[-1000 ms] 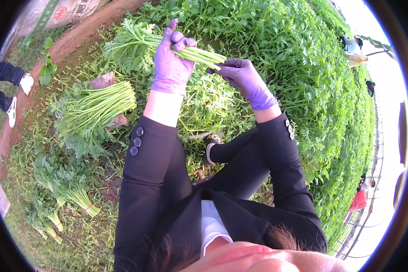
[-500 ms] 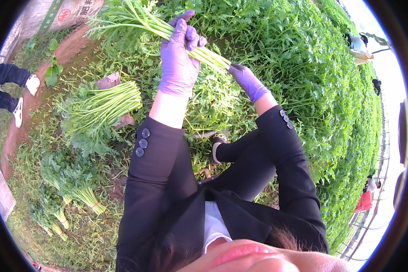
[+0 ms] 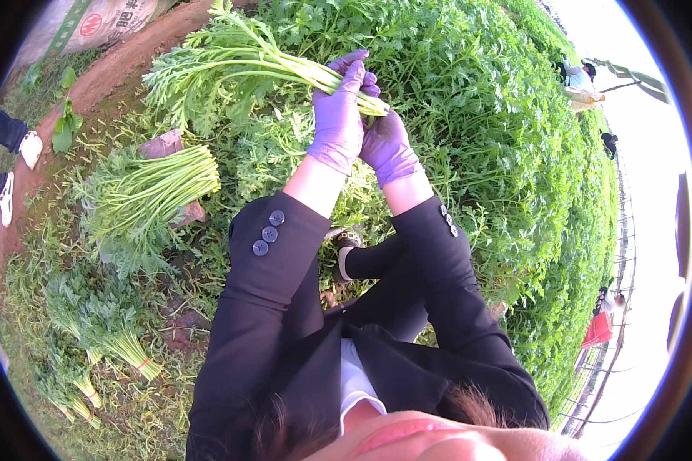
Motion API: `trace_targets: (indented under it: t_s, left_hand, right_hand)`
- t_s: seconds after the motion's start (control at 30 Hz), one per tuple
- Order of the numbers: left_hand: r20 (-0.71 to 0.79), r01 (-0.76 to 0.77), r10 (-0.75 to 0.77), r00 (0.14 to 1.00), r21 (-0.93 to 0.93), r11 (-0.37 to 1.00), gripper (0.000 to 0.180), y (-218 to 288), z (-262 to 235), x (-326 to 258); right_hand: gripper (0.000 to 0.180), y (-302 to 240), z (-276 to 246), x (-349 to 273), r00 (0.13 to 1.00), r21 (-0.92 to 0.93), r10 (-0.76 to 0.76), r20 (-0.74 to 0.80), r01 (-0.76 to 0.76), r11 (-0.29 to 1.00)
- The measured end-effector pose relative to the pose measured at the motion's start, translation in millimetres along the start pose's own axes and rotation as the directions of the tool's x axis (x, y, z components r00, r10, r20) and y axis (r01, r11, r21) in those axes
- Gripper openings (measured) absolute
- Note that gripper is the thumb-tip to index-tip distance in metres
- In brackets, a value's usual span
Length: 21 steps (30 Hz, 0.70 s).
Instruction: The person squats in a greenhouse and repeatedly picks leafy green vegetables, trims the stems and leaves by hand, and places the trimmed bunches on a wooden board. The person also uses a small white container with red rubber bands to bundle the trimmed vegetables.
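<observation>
My left hand [image 3: 338, 119], in a purple glove, is wrapped around the stems of a bunch of leafy greens [image 3: 273, 67], near their cut ends. The feathery leaves spread out to the left. My right hand [image 3: 389, 147], gloved alike, is closed at the cut stem ends, close against the left hand; some of its fingers are hidden. Below and left lies a larger pile of leafy greens [image 3: 158, 188], its stems pointing right, over a reddish-brown block [image 3: 161, 144].
Several tied bundles [image 3: 131, 346] of greens lie at lower left. A dense green crop [image 3: 515, 154] fills the right side. Another person's shoes [image 3: 29, 150] stand at far left by a dirt ridge [image 3: 77, 100]. A printed sack [image 3: 92, 27] is at top left; distant people [image 3: 578, 75] are at right.
My right hand has moved left along the bunch, up against my left hand, which now grips nearer the cut ends. The view has shifted slightly.
</observation>
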<state>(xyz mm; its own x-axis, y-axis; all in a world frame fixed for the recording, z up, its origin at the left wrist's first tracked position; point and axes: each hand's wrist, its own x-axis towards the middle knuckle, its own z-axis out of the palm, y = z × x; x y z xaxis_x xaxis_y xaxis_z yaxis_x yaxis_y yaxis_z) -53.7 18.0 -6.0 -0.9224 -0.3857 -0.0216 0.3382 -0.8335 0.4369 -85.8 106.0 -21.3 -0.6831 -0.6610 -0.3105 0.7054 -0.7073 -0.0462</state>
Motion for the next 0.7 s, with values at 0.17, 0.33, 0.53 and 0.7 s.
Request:
trace_targets:
  t_s: [0.17, 0.33, 0.53, 0.7]
  left_hand:
    - [0.153, 0.035, 0.015, 0.988, -0.318, 0.947, 0.029, 26.7, -15.4, 6.0]
    - [0.195, 0.067, -0.026, 0.98, -0.204, 0.977, 0.031, 27.3, -26.1, 4.5]
    - [0.249, 0.039, -0.027, 0.968, -0.044, 0.998, 0.035, 19.9, -8.4, -14.2]
    - [0.295, 0.041, -0.039, 0.955, 0.0, 0.999, 0.038, 10.2, -2.5, -18.2]
  right_hand:
    - [0.033, -10.1, -2.1, -24.2, 0.999, -0.494, -0.034, 0.017, 0.038, 0.869]
    - [0.028, -15.2, 8.6, -56.0, 0.946, -0.814, -0.234, 0.225, 0.314, 0.489]
    - [0.024, -3.8, 18.2, -57.2, 0.846, -0.86, -0.458, 0.272, 0.427, 0.279]
    - [0.023, 5.4, 20.3, -55.7, 0.797, -0.858, -0.503, 0.334, 0.478, 0.188]
